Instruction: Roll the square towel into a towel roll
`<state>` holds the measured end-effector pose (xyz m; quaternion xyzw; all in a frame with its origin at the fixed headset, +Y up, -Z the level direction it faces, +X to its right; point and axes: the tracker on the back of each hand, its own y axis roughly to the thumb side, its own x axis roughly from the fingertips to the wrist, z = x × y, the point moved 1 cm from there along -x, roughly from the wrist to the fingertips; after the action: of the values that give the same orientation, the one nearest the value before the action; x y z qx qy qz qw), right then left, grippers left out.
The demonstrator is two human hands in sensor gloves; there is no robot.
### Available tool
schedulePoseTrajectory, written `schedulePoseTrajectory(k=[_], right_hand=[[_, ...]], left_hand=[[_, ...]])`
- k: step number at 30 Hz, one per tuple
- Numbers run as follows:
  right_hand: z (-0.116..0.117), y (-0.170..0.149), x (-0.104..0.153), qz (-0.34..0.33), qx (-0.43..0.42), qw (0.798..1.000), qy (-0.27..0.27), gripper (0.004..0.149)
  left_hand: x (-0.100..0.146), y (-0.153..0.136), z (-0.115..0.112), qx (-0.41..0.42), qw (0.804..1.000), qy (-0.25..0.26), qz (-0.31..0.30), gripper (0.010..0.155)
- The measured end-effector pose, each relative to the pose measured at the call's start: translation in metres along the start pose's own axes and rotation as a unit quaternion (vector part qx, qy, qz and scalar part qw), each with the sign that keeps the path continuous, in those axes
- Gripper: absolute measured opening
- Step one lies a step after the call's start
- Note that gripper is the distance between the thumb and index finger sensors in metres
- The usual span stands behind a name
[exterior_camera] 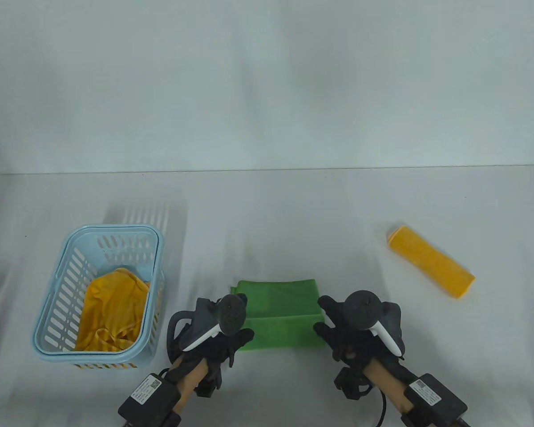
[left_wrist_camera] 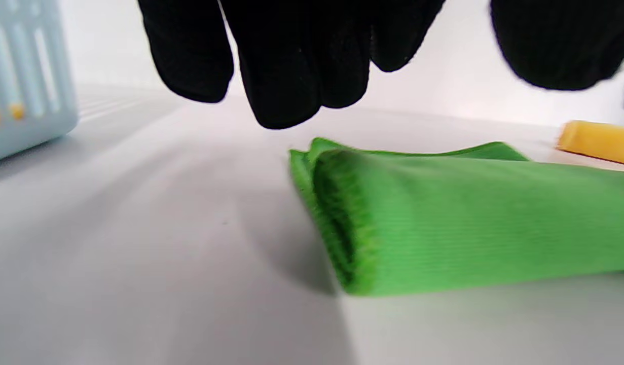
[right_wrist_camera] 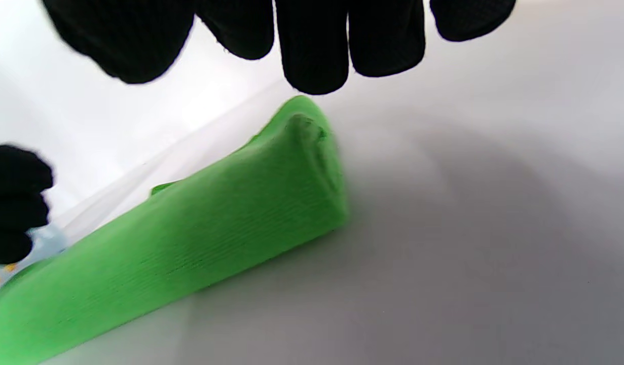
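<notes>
A green towel (exterior_camera: 279,307) lies on the white table in front of me, its near part rolled into a thick tube (exterior_camera: 280,333) and the far part still flat. The left wrist view shows the tube's left end (left_wrist_camera: 352,223), and the right wrist view its right end (right_wrist_camera: 312,167). My left hand (exterior_camera: 235,344) hovers at the left end, its fingers (left_wrist_camera: 291,66) hanging loosely above the cloth with a gap. At the right end my right hand (exterior_camera: 333,339) does the same, fingers (right_wrist_camera: 317,45) just over the towel. Neither hand holds anything.
A light blue slotted basket (exterior_camera: 115,230) stands at the left with a crumpled yellow cloth (exterior_camera: 111,311) inside. A finished yellow towel roll (exterior_camera: 431,260) lies at the right. The table's far edge meets a white wall.
</notes>
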<state>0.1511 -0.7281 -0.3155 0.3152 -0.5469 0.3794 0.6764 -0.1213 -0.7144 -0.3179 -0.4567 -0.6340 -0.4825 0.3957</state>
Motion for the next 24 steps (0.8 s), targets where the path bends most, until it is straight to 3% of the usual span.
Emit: schedulePoseTrajectory(k=[5, 15, 20, 24], right_hand=[[0.013, 0.017, 0.006, -0.054, 0.081, 0.995, 0.030, 0.071], [0.044, 0.008, -0.007, -0.033, 0.195, 0.978, 0.060, 0.076], [0.046, 0.004, -0.011, -0.024, 0.193, 0.979, 0.053, 0.074], [0.043, 0.003, -0.012, -0.027, 0.173, 0.984, 0.036, 0.062]], left_hand=[[0.001, 0.020, -0.013, -0.056, 0.997, -0.028, -0.043, 0.077], [-0.014, 0.025, -0.043, -0.142, 0.988, -0.057, -0.031, 0.084], [-0.017, 0.020, -0.046, -0.141, 0.988, -0.064, -0.023, 0.081], [-0.018, 0.019, -0.043, -0.131, 0.989, -0.061, -0.019, 0.072]])
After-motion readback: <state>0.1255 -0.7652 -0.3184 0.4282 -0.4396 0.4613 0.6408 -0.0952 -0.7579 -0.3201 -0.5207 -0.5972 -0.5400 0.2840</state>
